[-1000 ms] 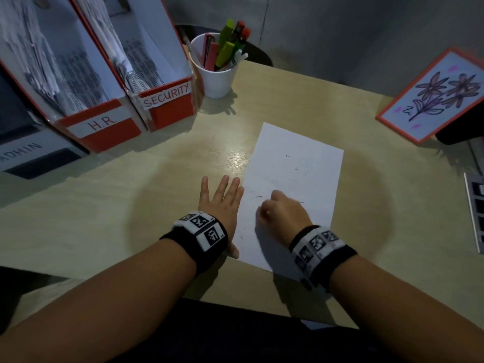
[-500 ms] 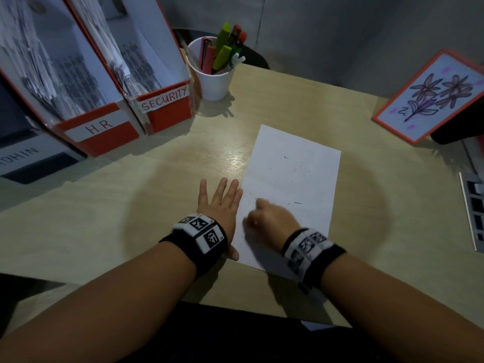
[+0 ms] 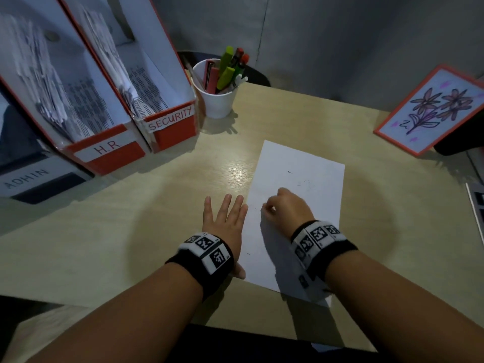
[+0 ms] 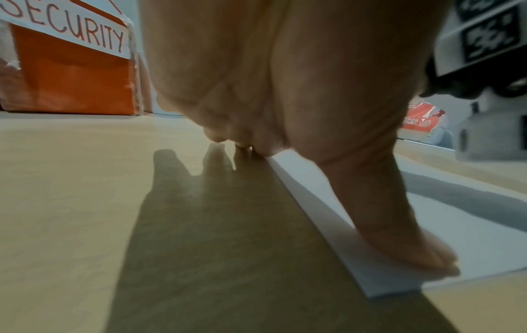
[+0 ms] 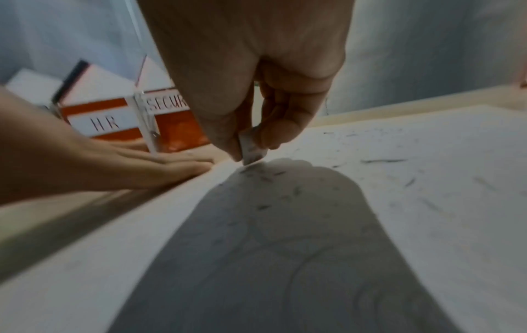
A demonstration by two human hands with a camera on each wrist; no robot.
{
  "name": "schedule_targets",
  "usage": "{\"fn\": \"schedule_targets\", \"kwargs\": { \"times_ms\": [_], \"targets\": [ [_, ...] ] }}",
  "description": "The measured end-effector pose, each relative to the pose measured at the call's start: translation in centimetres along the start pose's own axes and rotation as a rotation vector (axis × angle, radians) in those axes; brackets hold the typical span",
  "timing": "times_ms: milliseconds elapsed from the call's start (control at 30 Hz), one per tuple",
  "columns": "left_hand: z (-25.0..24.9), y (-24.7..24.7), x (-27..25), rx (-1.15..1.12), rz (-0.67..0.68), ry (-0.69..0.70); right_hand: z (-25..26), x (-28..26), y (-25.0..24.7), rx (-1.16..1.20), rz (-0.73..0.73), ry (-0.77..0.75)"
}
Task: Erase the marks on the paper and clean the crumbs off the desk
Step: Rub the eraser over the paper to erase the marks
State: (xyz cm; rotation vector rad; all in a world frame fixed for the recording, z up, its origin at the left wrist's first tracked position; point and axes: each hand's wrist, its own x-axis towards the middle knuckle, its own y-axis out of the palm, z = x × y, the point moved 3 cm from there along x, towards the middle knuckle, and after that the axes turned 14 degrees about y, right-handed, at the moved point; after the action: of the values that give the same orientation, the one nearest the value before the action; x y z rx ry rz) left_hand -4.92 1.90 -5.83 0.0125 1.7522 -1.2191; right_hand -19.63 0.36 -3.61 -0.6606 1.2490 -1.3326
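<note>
A white sheet of paper [image 3: 301,179] lies on the wooden desk [image 3: 131,218], carrying faint pencil marks and dark eraser crumbs [image 5: 265,178]. My right hand [image 3: 285,208] pinches a small white eraser [image 5: 250,148] between thumb and fingers, its tip down on the paper near the left edge. My left hand [image 3: 225,218] lies flat with straight fingers on the desk beside the sheet's left edge, and its thumb [image 4: 422,247] presses on the paper [image 4: 470,236].
Red file boxes marked SECURITY [image 3: 170,119] and H.R. [image 3: 107,150] stand at the back left, with a white cup of pens [image 3: 217,98] beside them. A framed flower drawing [image 3: 434,111] leans at the back right. A grey device [image 3: 476,200] sits at the right edge.
My right hand has rubbed the eraser leftward and then a little farther up the paper. The left hand has stayed in place.
</note>
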Motion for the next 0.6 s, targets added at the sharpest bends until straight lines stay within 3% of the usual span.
{"fn": "schedule_targets", "kwargs": {
  "times_ms": [133, 200, 300, 367, 467, 500, 600],
  "targets": [
    [0.1, 0.2, 0.1, -0.030, -0.015, 0.011, 1.5, -7.8, 2.4, -0.023, 0.214, -0.282],
    [0.0, 0.3, 0.1, -0.027, -0.011, 0.008, 0.1, -7.0, 1.7, 0.011, 0.232, -0.179],
    [-0.1, 0.1, 0.2, -0.024, 0.000, 0.001, -2.4, -2.2, -0.1, -0.025, 0.056, 0.019],
    [-0.1, 0.1, 0.2, -0.027, -0.003, 0.002, -1.5, -2.8, 0.1, -0.005, 0.066, -0.030],
    [0.0, 0.2, 0.2, -0.039, -0.008, 0.012, 1.9, -7.9, 2.3, -0.042, 0.267, -0.268],
    [0.0, 0.2, 0.2, -0.045, -0.007, 0.014, 2.0, -8.3, 2.4, -0.048, 0.303, -0.247],
    [0.0, 0.3, 0.2, -0.051, -0.012, 0.004, 0.0, -4.1, 1.2, 0.022, 0.170, -0.055]
  ]
}}
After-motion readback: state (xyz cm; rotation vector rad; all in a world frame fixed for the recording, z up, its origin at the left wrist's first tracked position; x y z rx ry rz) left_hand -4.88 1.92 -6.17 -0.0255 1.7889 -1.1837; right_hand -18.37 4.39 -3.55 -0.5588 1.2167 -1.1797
